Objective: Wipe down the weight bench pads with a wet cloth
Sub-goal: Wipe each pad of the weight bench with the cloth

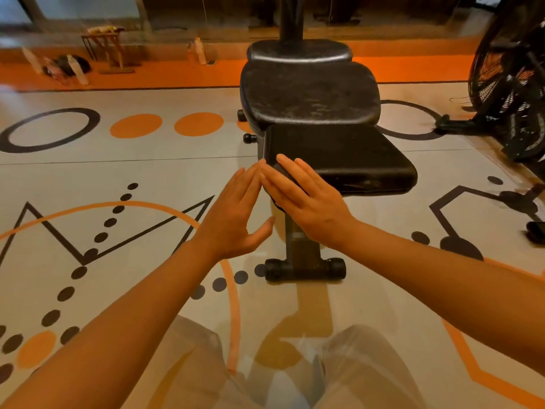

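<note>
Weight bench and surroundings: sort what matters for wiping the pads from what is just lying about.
For the job:
- seat pad
- back pad
- head pad
- right hand, flat on the seat pad's near corner
- left hand, open beside it
No cloth is plainly visible.

Lying about:
- exercise bike
- small wooden stand
- bottle

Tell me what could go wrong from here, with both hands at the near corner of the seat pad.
1. No cloth is clearly visible: something dark under the right hand may be one, but I cannot tell. The seat pad may get rubbed with bare skin.
2. The left hand is off the pad's edge, so a hard push could slip.
3. The back pad looks mottled and may get missed.
</note>
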The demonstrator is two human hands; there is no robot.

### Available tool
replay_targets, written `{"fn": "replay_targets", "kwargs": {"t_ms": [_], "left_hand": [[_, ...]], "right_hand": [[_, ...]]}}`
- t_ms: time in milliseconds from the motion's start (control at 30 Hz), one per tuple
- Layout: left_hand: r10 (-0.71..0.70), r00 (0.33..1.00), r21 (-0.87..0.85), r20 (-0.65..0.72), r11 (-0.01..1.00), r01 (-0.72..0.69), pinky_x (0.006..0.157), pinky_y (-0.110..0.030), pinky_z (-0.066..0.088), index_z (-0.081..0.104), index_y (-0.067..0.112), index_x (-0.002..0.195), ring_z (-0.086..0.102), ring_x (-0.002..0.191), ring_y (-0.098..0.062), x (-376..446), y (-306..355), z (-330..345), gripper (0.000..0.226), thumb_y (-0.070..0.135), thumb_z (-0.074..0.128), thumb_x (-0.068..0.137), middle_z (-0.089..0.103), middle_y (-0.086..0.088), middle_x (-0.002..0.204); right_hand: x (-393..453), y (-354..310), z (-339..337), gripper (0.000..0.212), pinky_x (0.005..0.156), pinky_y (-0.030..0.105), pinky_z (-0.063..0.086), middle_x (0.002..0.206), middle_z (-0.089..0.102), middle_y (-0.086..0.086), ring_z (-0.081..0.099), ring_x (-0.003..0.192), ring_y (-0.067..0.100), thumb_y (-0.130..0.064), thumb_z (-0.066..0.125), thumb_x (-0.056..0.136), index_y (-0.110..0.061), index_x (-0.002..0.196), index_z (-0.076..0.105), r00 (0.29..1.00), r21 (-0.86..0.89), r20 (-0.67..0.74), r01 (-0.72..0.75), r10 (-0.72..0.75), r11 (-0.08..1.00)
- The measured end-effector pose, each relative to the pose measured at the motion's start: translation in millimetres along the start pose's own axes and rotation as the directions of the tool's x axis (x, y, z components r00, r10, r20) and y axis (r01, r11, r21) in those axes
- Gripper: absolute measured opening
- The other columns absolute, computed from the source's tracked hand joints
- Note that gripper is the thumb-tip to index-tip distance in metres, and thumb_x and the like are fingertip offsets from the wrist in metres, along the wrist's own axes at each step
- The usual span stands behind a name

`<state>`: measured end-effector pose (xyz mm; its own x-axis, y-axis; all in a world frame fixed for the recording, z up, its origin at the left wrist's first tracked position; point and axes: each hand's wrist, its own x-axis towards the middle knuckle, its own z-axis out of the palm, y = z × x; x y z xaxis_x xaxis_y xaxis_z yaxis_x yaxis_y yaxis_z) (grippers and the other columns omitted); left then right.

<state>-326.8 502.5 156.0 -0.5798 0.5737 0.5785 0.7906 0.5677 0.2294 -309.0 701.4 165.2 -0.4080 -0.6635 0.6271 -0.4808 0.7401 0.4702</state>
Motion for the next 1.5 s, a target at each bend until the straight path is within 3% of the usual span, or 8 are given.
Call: {"fn": "replay_targets", "kwargs": {"t_ms": [100, 267, 467, 633, 833, 1100, 1333, 1500], "left_hand": [[0.021, 0.999, 0.058, -0.031, 0.998, -0.019, 0.122, -0.030, 0.012, 0.028, -0.003, 0.148, 0.020, 0.147, -0.022, 0.5, 0.0, -2.8, 0.078, 0.041, 0.056, 0.090, 0.027, -0.016, 0.157], [0.046, 0.995, 0.078, -0.083, 0.996, -0.040, 0.121, -0.030, 0.014, 0.030, -0.004, 0.148, 0.025, 0.145, -0.025, 11.5, 6.3, -1.2, 0.077, 0.039, 0.058, 0.090, 0.028, -0.016, 0.156], [0.140, 0.988, 0.158, -0.062, 0.979, -0.128, 0.120, -0.042, 0.019, 0.028, 0.011, 0.148, 0.026, 0.145, -0.032, 9.5, 2.5, 9.8, 0.068, 0.037, 0.056, 0.092, 0.028, -0.019, 0.155], [0.199, 0.979, 0.267, -0.032, 0.946, -0.184, 0.120, -0.041, 0.018, 0.026, 0.010, 0.148, 0.024, 0.145, -0.033, 10.8, -3.9, 14.6, 0.065, 0.037, 0.050, 0.094, 0.029, -0.020, 0.155], [0.248, 0.969, 0.297, -0.008, 0.926, -0.234, 0.121, -0.039, 0.019, 0.026, 0.007, 0.148, 0.021, 0.146, -0.031, 12.4, -6.8, 15.2, 0.065, 0.035, 0.049, 0.095, 0.028, -0.017, 0.155], [0.309, 0.946, 0.349, 0.093, 0.880, -0.322, 0.121, -0.043, 0.017, 0.024, 0.008, 0.150, 0.014, 0.148, -0.032, 19.5, -5.4, 13.1, 0.074, 0.042, 0.052, 0.091, 0.026, -0.015, 0.157], [0.284, 0.954, 0.359, 0.094, 0.884, -0.298, 0.120, -0.047, 0.020, 0.023, 0.004, 0.149, 0.016, 0.147, -0.034, 16.6, 2.8, 13.3, 0.073, 0.048, 0.044, 0.095, 0.026, -0.019, 0.156], [0.248, 0.965, 0.400, 0.083, 0.879, -0.260, 0.118, -0.049, 0.023, 0.026, 0.006, 0.148, 0.020, 0.145, -0.036, 16.4, 7.3, 16.9, 0.073, 0.047, 0.047, 0.092, 0.030, -0.020, 0.154]], "right_hand": [[-33.5, 24.0, -18.6, 0.045, 0.120, 0.045, 0.020, 0.153, 0.033, 0.013, 0.026, 0.142, 0.036, -0.004, 0.036, 0.103, -0.007, 0.147, 0.032, 0.999, -0.003, 0.039, 0.014, -0.013, 1.000], [-91.7, 70.6, -44.1, 0.058, 0.117, 0.047, 0.025, 0.152, 0.029, 0.016, 0.028, 0.141, 0.038, -0.005, 0.054, 0.097, -0.004, 0.148, 0.026, 0.993, -0.083, 0.071, -0.085, 0.091, 0.993], [-65.1, 50.2, -33.0, 0.042, 0.115, 0.047, 0.031, 0.142, 0.044, 0.018, 0.040, 0.133, 0.037, -0.018, 0.049, 0.102, -0.002, 0.140, 0.040, 0.976, -0.026, -0.026, -0.215, 0.214, 0.976], [-21.1, 27.6, -19.6, 0.039, 0.109, 0.047, 0.038, 0.135, 0.056, 0.019, 0.049, 0.127, 0.036, -0.023, 0.050, 0.102, 0.000, 0.133, 0.053, 0.985, 0.058, -0.042, -0.165, 0.168, 0.985], [-65.6, 65.1, -31.8, 0.049, 0.114, 0.045, 0.033, 0.148, 0.041, 0.014, 0.039, 0.136, 0.034, -0.014, 0.057, 0.098, -0.007, 0.144, 0.039, 1.000, -0.012, 0.002, 0.004, -0.004, 1.000], [-98.0, 74.7, -32.4, 0.048, 0.115, 0.050, 0.030, 0.144, 0.039, 0.015, 0.037, 0.135, 0.036, -0.016, 0.057, 0.098, -0.005, 0.141, 0.038, 0.990, -0.043, -0.053, -0.135, 0.133, 0.990], [-34.7, 31.1, -5.6, 0.045, 0.115, 0.047, 0.030, 0.144, 0.045, 0.015, 0.040, 0.135, 0.034, -0.017, 0.054, 0.100, -0.006, 0.142, 0.040, 0.991, 0.007, -0.131, -0.030, 0.030, 1.000], [-71.3, 65.6, -25.4, 0.051, 0.116, 0.047, 0.029, 0.150, 0.037, 0.014, 0.034, 0.140, 0.033, -0.011, 0.055, 0.099, -0.007, 0.145, 0.036, 0.998, -0.021, -0.062, 0.005, -0.006, 1.000]]}}
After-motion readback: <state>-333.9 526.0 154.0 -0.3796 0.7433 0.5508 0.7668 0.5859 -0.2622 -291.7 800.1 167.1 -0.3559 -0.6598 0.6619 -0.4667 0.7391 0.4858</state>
